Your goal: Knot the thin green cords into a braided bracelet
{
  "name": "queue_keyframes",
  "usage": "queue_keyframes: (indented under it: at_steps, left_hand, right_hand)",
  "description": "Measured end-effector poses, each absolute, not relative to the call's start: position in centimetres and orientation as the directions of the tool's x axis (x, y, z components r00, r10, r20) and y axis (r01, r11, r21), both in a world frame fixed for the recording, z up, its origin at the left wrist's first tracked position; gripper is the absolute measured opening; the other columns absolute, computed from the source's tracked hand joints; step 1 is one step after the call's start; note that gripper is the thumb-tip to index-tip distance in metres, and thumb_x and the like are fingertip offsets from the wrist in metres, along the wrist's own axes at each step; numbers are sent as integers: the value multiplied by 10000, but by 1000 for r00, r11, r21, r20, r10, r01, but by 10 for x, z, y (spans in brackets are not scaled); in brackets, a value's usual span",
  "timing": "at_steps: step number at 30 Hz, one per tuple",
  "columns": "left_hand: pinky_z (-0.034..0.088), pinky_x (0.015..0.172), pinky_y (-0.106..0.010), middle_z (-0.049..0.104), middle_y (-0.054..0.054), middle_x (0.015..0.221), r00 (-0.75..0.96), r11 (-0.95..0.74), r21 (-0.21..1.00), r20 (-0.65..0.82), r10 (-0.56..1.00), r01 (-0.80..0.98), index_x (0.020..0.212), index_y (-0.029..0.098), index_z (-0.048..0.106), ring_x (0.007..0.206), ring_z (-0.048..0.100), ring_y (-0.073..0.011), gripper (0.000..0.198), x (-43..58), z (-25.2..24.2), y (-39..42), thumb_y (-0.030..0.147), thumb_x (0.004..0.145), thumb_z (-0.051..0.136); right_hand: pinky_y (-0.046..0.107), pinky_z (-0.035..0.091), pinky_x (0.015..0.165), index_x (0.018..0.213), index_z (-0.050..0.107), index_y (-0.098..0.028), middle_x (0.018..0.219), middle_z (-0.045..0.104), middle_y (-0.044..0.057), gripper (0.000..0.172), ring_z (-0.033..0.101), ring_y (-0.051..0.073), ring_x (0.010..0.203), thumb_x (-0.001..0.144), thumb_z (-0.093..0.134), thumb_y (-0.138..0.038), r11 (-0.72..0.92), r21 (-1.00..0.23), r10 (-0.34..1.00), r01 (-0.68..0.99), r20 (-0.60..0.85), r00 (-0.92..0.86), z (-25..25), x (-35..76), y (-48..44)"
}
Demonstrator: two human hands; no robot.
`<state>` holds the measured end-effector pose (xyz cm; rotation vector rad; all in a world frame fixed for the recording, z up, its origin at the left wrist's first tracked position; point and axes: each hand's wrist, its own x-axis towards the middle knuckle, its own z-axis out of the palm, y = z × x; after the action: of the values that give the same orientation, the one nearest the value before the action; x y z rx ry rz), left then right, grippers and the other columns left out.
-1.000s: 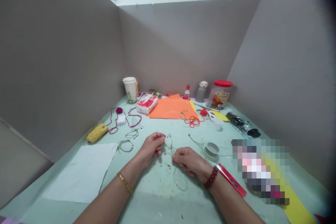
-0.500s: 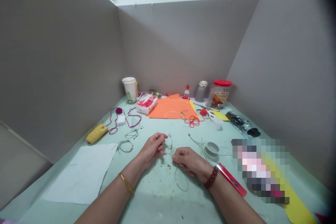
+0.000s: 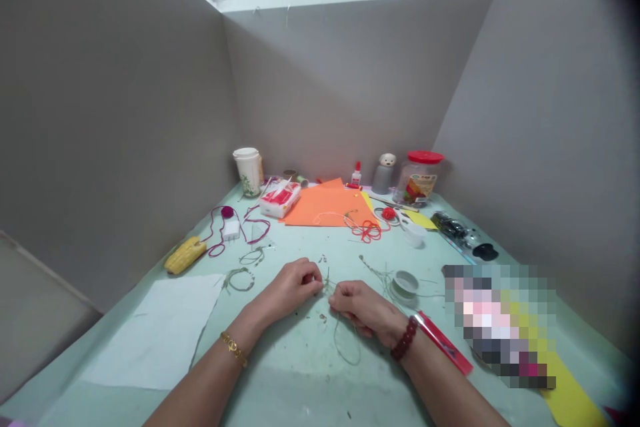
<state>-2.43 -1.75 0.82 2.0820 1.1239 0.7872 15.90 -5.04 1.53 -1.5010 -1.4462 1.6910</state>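
Thin green cord (image 3: 347,350) hangs in a loop below my right hand (image 3: 354,303), whose fingers are pinched on it. My left hand (image 3: 300,285) is closed, thumb against forefinger, at the left side of the knotted cord part between the hands. What exactly its fingertips grip is partly hidden. Small beads (image 3: 323,319) lie on the table just below the fingertips. A spool (image 3: 405,285) of cord stands beyond my right wrist, with a bundle of green cord next to it. Left of my left hand rests a beaded cord bracelet (image 3: 240,279).
A white cloth (image 3: 150,340) lies at the left, near a yellow corn-shaped object (image 3: 185,255). Orange sheets (image 3: 325,205), a tissue pack (image 3: 280,199), a cup (image 3: 247,172) and a red-lidded jar (image 3: 419,180) stand at the back. A red packet (image 3: 445,343) lies by my right forearm.
My left hand has turned palm-down and moved slightly right, its fingers closing near the cord by my right hand. My right hand has stayed nearly still.
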Motion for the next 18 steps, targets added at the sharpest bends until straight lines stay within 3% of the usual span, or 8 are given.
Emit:
queue_keyframes:
  at_steps: [3,6,10,13,15,18]
  left_hand:
    - [322,550,-200,478,26,646,367,-301,860,145,919,413,711,178,545,586,424,-95,127,-24,5,-15,283,775,513]
    - [294,470,-191,442,47,602,316,-73,970,-5,949,232,764,188,483,480,386,-72,211,-23,7,-15,394,809,488]
    - [254,433,-179,424,56,620,360,112,994,-111,926,18,816,202,450,456,347,-57,259,-20,11,-18,461,819,459]
    - [232,450,-181,348,81,545,332,-19,971,-63,941,237,806,186,524,457,297,-57,229,-17,8,-19,406,754,564]
    - [228,472,-187,348,79,516,355,-151,891,-12,935,427,783,174,595,482,303,-63,185,-16,4,-19,340,705,613]
    - [231,493,-192,386,68,516,385,-249,808,29,922,534,757,171,652,518,328,-72,162,-14,-2,-18,308,712,579]
  right_hand:
    - [165,162,295,605,416,-192,463,347,-90,203,228,29,346,708,547,-308,-346,-888,848,302,-434,-303,15,159,-50]
    - [165,156,294,596,412,-192,460,354,-88,201,230,31,347,701,548,-297,-341,-887,847,310,-433,-307,15,159,-50]
    - [170,156,291,601,427,-190,467,365,-83,185,231,30,342,693,549,-295,-349,-882,842,318,-444,-305,14,160,-49]
    - [167,153,291,602,434,-190,478,364,-82,166,232,29,342,680,543,-288,-374,-872,839,316,-463,-286,12,160,-48]
    - [168,151,289,607,444,-189,478,357,-83,147,227,30,341,671,540,-281,-386,-868,836,311,-472,-279,11,160,-47]
    - [171,148,286,609,452,-190,470,349,-83,134,221,33,337,669,532,-280,-398,-862,831,315,-484,-274,12,160,-46]
